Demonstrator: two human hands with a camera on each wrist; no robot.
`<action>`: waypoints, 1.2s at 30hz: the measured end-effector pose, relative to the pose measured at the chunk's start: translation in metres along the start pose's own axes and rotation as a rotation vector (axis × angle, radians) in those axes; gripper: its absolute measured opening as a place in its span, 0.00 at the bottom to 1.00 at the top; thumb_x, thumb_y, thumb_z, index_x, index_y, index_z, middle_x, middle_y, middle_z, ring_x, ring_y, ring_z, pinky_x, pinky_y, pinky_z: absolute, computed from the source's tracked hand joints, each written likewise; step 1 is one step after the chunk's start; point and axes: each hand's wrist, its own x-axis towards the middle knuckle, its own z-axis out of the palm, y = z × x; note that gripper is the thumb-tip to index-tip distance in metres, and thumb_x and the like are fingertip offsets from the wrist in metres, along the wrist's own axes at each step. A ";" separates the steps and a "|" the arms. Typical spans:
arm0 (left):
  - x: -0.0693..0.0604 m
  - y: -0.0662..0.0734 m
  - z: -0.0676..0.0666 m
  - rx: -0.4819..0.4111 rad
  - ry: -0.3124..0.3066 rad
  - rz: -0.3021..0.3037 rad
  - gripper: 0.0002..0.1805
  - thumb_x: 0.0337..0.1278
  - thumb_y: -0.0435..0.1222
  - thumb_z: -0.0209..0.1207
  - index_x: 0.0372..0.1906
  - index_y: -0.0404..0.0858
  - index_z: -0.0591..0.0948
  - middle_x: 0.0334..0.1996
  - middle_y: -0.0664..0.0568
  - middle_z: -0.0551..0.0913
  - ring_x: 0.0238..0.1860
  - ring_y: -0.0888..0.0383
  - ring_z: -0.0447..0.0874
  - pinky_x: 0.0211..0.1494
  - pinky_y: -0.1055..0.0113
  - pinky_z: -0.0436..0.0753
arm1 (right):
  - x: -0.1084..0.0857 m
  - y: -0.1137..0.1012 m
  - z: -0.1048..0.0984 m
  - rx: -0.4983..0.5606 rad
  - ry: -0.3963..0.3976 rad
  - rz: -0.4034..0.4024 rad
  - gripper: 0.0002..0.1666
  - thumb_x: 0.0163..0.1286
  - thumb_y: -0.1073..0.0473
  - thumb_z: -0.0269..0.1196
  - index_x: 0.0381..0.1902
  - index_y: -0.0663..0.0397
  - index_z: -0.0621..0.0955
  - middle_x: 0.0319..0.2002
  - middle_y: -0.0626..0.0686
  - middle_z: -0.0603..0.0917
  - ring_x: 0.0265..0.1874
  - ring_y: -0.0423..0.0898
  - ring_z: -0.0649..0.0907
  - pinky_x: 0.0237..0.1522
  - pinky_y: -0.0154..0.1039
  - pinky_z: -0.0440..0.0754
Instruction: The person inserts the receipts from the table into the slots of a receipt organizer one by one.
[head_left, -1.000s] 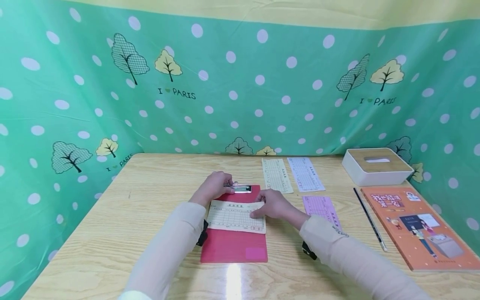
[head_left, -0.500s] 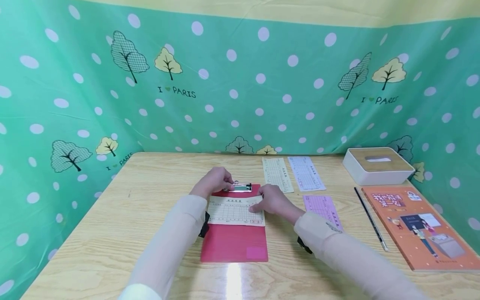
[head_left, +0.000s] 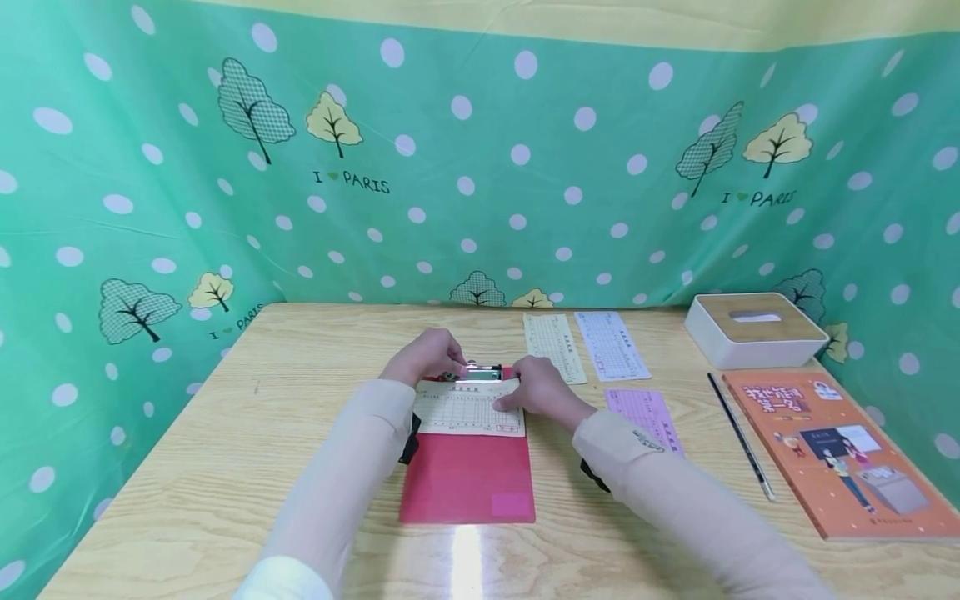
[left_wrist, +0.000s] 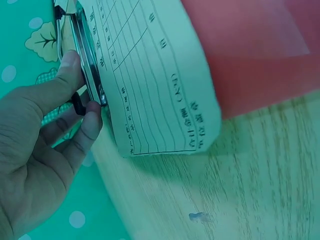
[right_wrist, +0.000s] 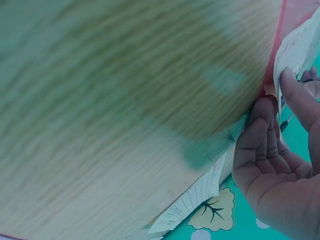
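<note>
A red clipboard [head_left: 465,479] lies on the wooden table, its metal clip [head_left: 482,375] at the far end. My left hand [head_left: 427,357] pinches the clip between thumb and fingers, as the left wrist view shows. Across the upper part of the board is a cream printed form [head_left: 456,414], its top edge at the clip. The form's left part [left_wrist: 155,90] stands a little off the board in the left wrist view. With thumb and fingers, my right hand [head_left: 543,390] holds the form's right edge. Whether the top edge lies under the clip, I cannot tell.
Beyond my right hand lie a pale green form [head_left: 553,346] and a bluish one [head_left: 611,345]; a purple form [head_left: 645,419] is nearer. Farther right are a pencil [head_left: 738,433], an orange book [head_left: 840,458] and a white tissue box [head_left: 750,333]. A green polka-dot curtain [head_left: 420,183] hangs behind.
My right hand has moved the form away from me, up the board to the clip. My left hand stays at the clip.
</note>
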 end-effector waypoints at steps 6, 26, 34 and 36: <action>0.000 0.000 0.000 -0.016 -0.005 0.001 0.05 0.60 0.34 0.70 0.39 0.37 0.90 0.32 0.52 0.87 0.31 0.58 0.77 0.40 0.66 0.78 | 0.003 0.000 0.002 -0.004 0.019 -0.004 0.21 0.56 0.54 0.80 0.29 0.58 0.78 0.25 0.51 0.74 0.26 0.45 0.72 0.29 0.36 0.68; 0.001 -0.002 0.003 -0.020 -0.008 -0.005 0.04 0.61 0.35 0.69 0.36 0.37 0.90 0.30 0.52 0.86 0.29 0.59 0.75 0.36 0.68 0.75 | 0.013 0.005 0.002 -0.038 0.046 -0.035 0.21 0.56 0.53 0.80 0.27 0.57 0.78 0.26 0.51 0.76 0.27 0.46 0.73 0.29 0.37 0.70; 0.001 0.000 0.000 0.011 -0.021 0.014 0.04 0.61 0.36 0.70 0.33 0.40 0.90 0.29 0.55 0.86 0.32 0.58 0.78 0.41 0.64 0.78 | 0.018 0.005 -0.002 -0.050 0.050 -0.028 0.23 0.56 0.52 0.80 0.27 0.57 0.76 0.26 0.52 0.75 0.27 0.47 0.73 0.29 0.37 0.70; 0.002 -0.001 0.000 0.014 -0.016 0.014 0.04 0.61 0.36 0.70 0.33 0.39 0.90 0.29 0.54 0.87 0.33 0.58 0.78 0.43 0.64 0.78 | 0.018 0.004 -0.003 -0.053 0.051 -0.020 0.23 0.56 0.52 0.80 0.27 0.57 0.76 0.27 0.52 0.75 0.28 0.47 0.73 0.30 0.37 0.70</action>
